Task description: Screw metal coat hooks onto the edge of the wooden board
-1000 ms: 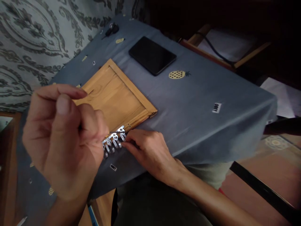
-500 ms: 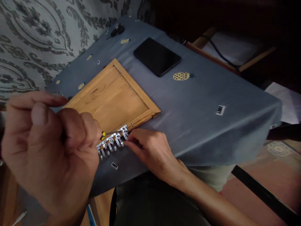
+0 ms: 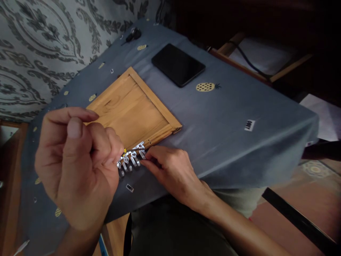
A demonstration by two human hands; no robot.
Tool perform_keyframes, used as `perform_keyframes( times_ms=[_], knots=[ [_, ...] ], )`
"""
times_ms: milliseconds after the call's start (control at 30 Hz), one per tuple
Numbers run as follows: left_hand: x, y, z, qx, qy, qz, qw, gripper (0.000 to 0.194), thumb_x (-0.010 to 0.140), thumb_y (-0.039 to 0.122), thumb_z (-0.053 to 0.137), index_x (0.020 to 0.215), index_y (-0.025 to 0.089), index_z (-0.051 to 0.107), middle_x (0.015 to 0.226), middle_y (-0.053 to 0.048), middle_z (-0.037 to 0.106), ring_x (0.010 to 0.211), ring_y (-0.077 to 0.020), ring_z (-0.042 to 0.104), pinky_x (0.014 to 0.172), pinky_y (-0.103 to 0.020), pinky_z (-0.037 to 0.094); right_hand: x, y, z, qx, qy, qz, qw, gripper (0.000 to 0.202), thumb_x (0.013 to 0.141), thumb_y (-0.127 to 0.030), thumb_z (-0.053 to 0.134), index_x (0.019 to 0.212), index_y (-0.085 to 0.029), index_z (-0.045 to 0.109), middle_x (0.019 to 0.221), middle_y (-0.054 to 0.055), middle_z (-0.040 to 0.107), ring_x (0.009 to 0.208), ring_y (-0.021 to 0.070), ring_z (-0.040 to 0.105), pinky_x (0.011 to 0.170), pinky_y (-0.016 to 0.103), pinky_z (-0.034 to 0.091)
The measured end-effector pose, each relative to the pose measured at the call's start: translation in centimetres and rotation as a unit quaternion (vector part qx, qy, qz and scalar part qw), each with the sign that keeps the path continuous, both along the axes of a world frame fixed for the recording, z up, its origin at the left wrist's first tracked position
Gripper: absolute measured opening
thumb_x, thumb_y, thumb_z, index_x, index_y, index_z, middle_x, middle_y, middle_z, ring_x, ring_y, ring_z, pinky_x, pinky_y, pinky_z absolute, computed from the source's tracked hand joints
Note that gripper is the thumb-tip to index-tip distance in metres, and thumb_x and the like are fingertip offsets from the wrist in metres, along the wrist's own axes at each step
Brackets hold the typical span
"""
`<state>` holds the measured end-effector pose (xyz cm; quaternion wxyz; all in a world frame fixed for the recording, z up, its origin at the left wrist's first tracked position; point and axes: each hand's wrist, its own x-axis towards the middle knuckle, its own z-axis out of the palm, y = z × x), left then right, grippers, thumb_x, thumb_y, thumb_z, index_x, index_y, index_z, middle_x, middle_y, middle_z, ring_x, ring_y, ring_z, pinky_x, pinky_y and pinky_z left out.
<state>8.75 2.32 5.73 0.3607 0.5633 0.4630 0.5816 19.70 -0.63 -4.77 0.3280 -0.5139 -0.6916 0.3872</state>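
A wooden panel [image 3: 128, 110] lies flat on a table under a blue-grey cloth [image 3: 226, 142]. Along the panel's near edge sits a silver metal hook rack [image 3: 131, 158] with several curved hooks. My left hand [image 3: 77, 163] is raised close to the camera and closed around a screwdriver [image 3: 124, 151] with a yellow handle; only a bit of yellow and the thin shaft show, pointing at the rack. My right hand [image 3: 170, 170] rests on the cloth with its fingertips pressing the rack's right end against the panel.
A black phone [image 3: 178, 64] lies face up farther back on the cloth. A small dark object [image 3: 133, 34] sits near the far left corner. Patterned fabric [image 3: 39, 42] covers the left background. A wooden frame with a cable [image 3: 255, 64] stands behind the table on the right.
My left hand moved right and in toward the rack after having drawn away to the left. My right hand stayed on the rack.
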Motion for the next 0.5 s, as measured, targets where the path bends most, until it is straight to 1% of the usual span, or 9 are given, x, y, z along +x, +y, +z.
perform_keyframes(
  times_ms=[133,200,267,333,400,467,500],
  knots=[
    [0.1,-0.2,0.3,0.0,0.026,-0.001,1.0,0.016,0.095,0.022,0.067,0.082,0.02,0.059,0.046,0.012,0.038,0.039,-0.0069,0.029,0.042,-0.024,0.033,0.0,0.0,-0.1,0.002,0.002,-0.001,1.0,0.016,0.092,-0.025,0.074,0.079,-0.018,0.068,0.069,-0.001,0.069,0.061,0.0111,0.059,0.058,0.025,0.033],
    [0.1,-0.3,0.4,-0.01,0.051,-0.005,0.999,0.014,0.094,0.024,0.068,0.082,0.021,0.06,0.045,0.011,0.043,0.038,-0.0093,0.038,0.041,-0.027,0.039,0.0,0.0,-0.1,0.006,0.005,-0.003,1.0,0.016,0.092,-0.024,0.074,0.079,-0.018,0.068,0.068,-0.001,0.069,0.061,0.0109,0.058,0.058,0.025,0.033],
    [0.1,-0.3,0.4,-0.016,0.072,-0.011,0.997,0.015,0.092,0.029,0.07,0.081,0.023,0.062,0.043,0.01,0.048,0.036,-0.0126,0.045,0.038,-0.031,0.044,0.0,0.0,0.0,0.006,0.007,-0.003,1.0,0.016,0.092,-0.024,0.074,0.079,-0.018,0.068,0.068,-0.001,0.069,0.061,0.011,0.059,0.057,0.025,0.033],
    [0.2,-0.3,0.1,-0.003,0.069,-0.012,0.998,0.024,0.089,0.041,0.075,0.077,0.023,0.065,0.039,0.01,0.046,0.029,-0.0131,0.041,0.032,-0.031,0.041,0.0,0.0,0.1,0.004,0.005,-0.002,1.0,0.017,0.092,-0.025,0.074,0.078,-0.018,0.067,0.068,-0.001,0.069,0.061,0.0112,0.059,0.057,0.025,0.033],
    [0.3,-0.4,-0.3,0.023,0.042,0.006,0.999,0.035,0.084,0.052,0.08,0.072,0.022,0.066,0.036,0.01,0.04,0.025,-0.0107,0.033,0.027,-0.029,0.031,0.1,0.0,0.1,0.0,0.005,0.0,1.0,0.017,0.092,-0.024,0.074,0.078,-0.018,0.067,0.068,-0.001,0.07,0.061,0.0113,0.06,0.057,0.025,0.033],
    [0.4,-0.5,-0.8,0.042,0.011,0.036,0.998,0.039,0.081,0.056,0.081,0.069,0.022,0.068,0.036,0.009,0.036,0.026,-0.0098,0.03,0.026,-0.028,0.025,0.1,-0.1,0.1,-0.001,0.007,0.001,1.0,0.017,0.092,-0.024,0.074,0.078,-0.018,0.067,0.069,-0.001,0.07,0.061,0.0115,0.061,0.057,0.025,0.034],
    [0.6,-0.5,-1.0,0.046,0.002,0.046,0.998,0.037,0.082,0.055,0.08,0.069,0.022,0.068,0.037,0.008,0.036,0.027,-0.0099,0.031,0.027,-0.028,0.025,0.2,-0.1,0.1,-0.001,0.009,0.002,1.0,0.016,0.091,-0.023,0.075,0.078,-0.018,0.067,0.069,-0.001,0.07,0.061,0.0115,0.062,0.057,0.024,0.034]
  ],
)
